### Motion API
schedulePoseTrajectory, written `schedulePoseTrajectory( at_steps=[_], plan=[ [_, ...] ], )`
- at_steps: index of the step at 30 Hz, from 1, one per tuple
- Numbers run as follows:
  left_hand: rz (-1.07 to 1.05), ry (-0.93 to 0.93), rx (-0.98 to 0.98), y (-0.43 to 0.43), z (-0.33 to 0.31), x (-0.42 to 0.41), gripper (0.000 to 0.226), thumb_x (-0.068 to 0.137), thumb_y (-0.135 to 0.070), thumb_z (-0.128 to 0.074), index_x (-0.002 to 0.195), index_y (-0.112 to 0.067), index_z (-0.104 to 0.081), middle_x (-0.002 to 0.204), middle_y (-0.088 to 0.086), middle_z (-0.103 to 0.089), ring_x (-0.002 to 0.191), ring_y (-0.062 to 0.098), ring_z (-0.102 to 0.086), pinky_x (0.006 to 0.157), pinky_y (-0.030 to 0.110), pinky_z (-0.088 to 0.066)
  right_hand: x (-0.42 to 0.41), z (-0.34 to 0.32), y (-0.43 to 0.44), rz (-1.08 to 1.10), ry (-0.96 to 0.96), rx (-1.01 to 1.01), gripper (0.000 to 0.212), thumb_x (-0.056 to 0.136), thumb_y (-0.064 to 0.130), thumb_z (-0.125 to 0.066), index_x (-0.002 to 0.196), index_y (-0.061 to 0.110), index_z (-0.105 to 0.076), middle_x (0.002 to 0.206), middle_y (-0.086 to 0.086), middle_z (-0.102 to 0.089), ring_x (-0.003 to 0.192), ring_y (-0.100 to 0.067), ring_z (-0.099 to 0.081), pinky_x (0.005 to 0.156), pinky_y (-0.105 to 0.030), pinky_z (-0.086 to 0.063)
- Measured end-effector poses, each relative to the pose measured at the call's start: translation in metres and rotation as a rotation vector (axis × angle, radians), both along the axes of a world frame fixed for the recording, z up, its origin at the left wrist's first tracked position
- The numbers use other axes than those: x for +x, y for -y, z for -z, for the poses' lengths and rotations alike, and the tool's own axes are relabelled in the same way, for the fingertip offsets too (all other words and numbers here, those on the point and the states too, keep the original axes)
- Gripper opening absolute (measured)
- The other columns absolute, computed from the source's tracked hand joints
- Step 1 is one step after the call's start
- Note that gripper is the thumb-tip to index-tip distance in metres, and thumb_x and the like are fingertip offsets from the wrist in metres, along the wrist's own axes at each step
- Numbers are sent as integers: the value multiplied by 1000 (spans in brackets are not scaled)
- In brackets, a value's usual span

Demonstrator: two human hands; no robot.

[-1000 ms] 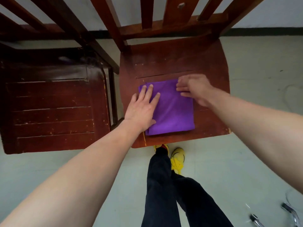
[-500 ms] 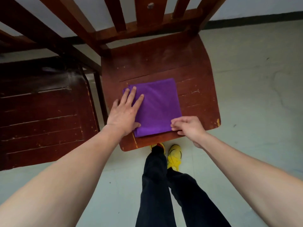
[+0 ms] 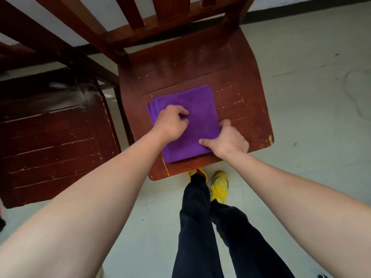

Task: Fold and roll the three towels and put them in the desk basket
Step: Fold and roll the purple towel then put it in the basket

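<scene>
A folded purple towel (image 3: 198,105) lies flat on the seat of a red-brown wooden chair (image 3: 241,81). My left hand (image 3: 172,123) sits on the towel's left half with its fingers curled, pinching a bit of the cloth. My right hand (image 3: 228,139) grips the towel's near right corner, thumb on top and fingers round the right edge. No basket and no other towel is in view.
A second dark wooden chair (image 3: 50,147) stands close on the left. The chair's slatted back (image 3: 152,15) rises at the far side. My legs and yellow shoes (image 3: 219,185) stand on the pale floor just before the seat's front edge.
My left hand went from lying flat on the towel to curled fingers pinching the cloth. My right hand came from the far right corner to the near right corner and took hold.
</scene>
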State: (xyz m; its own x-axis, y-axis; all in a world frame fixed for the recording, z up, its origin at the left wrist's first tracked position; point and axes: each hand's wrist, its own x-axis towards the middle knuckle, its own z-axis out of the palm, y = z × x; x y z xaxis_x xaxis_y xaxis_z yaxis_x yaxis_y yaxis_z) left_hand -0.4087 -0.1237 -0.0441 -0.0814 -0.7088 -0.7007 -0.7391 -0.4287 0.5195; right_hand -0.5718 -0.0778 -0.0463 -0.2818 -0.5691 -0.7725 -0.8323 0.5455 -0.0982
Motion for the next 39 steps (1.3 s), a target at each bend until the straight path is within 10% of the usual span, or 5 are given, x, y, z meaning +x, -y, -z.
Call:
schedulePoseTrajectory(
  at_steps=[4,12,22,31,39],
  plan=[
    [-481,-197,226,19,2,-5,16,93,-19,-57,78,-15,-58,69,7,-60,49,13,-52,44,19,-43,-26,-1,16,131,106,18,44,63,50,-79,92,22,-63,95,-1,-68,97,-29,-65,77,-32,-48],
    [-819,-308,353,56,-23,-28,61,74,-62,-67,114,-18,-53,92,17,-66,75,33,-71,63,39,-61,-51,-41,15,-341,96,-454,34,73,13,-68,99,18,-47,101,-5,-54,93,-31,-53,70,-38,-42],
    [-786,-198,177,13,-11,-6,38,76,6,-61,104,-20,-63,95,0,-62,77,13,-56,57,24,-46,-28,-35,-48,-754,24,-561,25,75,33,-73,94,18,-69,90,-4,-56,83,-27,-53,61,-36,-37],
    [81,329,-391,-16,-3,-6,30,75,2,-53,101,-12,-51,103,13,-54,94,33,-51,69,39,-38,-6,-3,-47,-657,124,-342,21,85,9,-64,103,13,-54,94,-10,-52,76,-32,-56,52,-34,-30],
    [510,293,-339,-21,1,-3,30,84,0,-45,113,-8,-45,112,17,-47,99,39,-50,68,42,-38,-16,11,-70,-646,232,-489,17,82,13,-68,83,12,-50,80,-6,-47,69,-27,-49,47,-36,-42]
  ],
)
